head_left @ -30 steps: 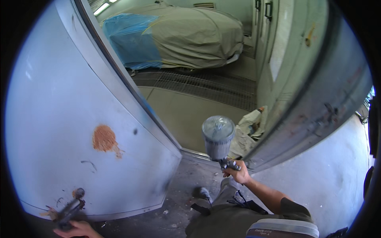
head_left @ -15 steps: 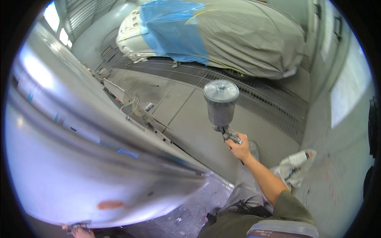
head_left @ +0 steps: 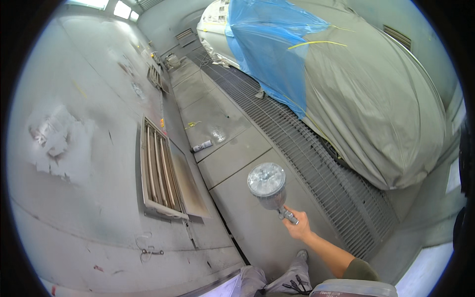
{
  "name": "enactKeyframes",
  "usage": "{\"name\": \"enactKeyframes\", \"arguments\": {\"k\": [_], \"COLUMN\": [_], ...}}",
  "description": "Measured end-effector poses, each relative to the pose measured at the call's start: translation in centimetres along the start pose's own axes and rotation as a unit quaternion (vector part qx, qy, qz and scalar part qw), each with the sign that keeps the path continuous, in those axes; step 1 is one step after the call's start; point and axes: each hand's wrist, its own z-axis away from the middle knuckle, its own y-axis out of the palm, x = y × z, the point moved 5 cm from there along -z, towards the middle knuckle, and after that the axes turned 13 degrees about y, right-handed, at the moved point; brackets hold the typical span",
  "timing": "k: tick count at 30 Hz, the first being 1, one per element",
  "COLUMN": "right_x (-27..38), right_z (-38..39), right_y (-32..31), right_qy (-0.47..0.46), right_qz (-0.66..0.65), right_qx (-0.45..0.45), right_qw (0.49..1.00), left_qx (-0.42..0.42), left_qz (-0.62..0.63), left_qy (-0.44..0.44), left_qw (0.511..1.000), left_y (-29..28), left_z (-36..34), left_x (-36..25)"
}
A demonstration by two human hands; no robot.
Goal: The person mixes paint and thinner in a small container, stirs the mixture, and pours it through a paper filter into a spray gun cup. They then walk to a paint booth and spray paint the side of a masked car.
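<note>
In my right hand (head_left: 299, 226) is a spray gun (head_left: 288, 215), my fingers closed round its grip. A round paint cup (head_left: 267, 184) with a clear, paint-smeared lid sits on top of the gun, above the grey floor. My right forearm reaches in from the lower right. My left hand is out of view. At the lower edge, left of my legs, a shiny pale panel (head_left: 222, 289) shows only in part.
A car wrapped in grey cover (head_left: 376, 99) and blue film (head_left: 267, 54) stands beyond a floor grating (head_left: 316, 158). Along the paint-stained wall (head_left: 89, 208) on the left is a louvred vent (head_left: 159, 171). A spray can (head_left: 202, 146) lies by the wall's foot.
My view has swung left and up. The large glossy panel and my left hand at its lower edge have left the view. The spray gun stays in my right hand, lower in the picture.
</note>
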Motion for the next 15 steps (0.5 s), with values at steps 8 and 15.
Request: {"name": "enactKeyframes", "arguments": {"k": [8, 15], "right_x": [4.9, 9.5], "right_z": [-12.1, -21.9], "right_y": [5.1, 12.3], "right_qy": [-0.089, -0.098], "right_qz": [-0.006, 0.01], "right_qx": [0.144, 0.264], "right_qw": [0.986, 0.959], "left_qx": [0.174, 0.26], "left_qz": [0.108, 0.157], "left_qy": [-0.104, -0.232], "left_qw": [0.973, 0.924], "left_y": [3.3, 6.5], "left_z": [-4.5, -6.7], "left_x": [-5.8, -3.6]}}
